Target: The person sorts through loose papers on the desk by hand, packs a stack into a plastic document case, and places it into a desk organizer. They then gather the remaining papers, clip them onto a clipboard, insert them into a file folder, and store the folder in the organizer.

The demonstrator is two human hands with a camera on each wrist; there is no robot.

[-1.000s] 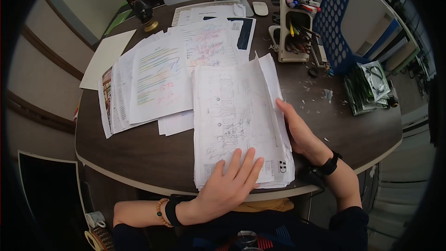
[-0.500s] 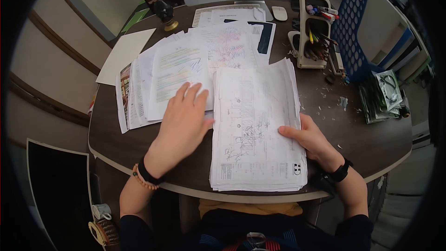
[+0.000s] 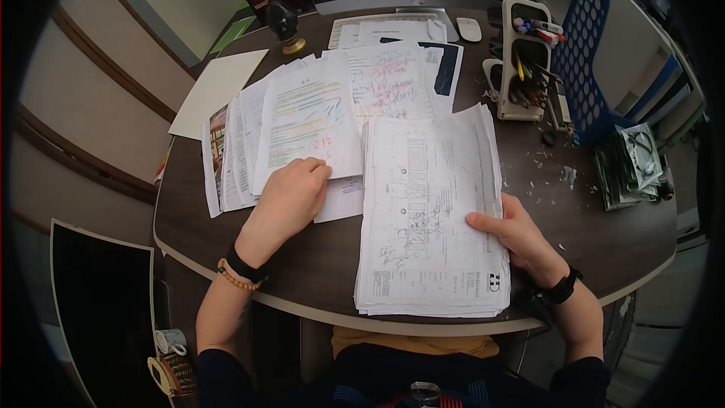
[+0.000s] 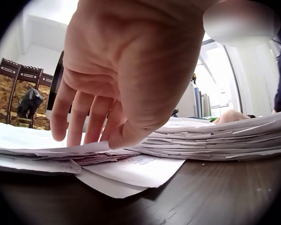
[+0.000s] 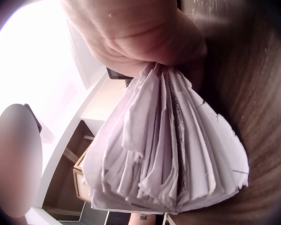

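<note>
At the lower right corner of a sheet with coloured highlighter lines (image 3: 306, 117), my left hand (image 3: 289, 198) pinches the paper's near edge. In the left wrist view its fingers (image 4: 99, 115) lie over the sheet and the thumb is at the edge. My right hand (image 3: 521, 233) grips the right side of a thick stack of printed drawings (image 3: 445, 189), thumb on top. The right wrist view shows this stack's sheets (image 5: 166, 140) squeezed together at the hand and fanned out below it. The right hand's fingers are hidden under the stack.
Loose sheets with red scribbles (image 3: 385, 75) lie behind the stack, near a keyboard (image 3: 340, 30) and mouse (image 3: 469, 29). A pen organizer (image 3: 521, 68), paper scraps and green packets (image 3: 623, 166) are at the right. A dark figurine (image 3: 284, 24) stands at the back left.
My left hand has left the top of the drawing stack and moved left to the highlighted sheet's edge. My right hand has brought its thumb onto the stack's right side.
</note>
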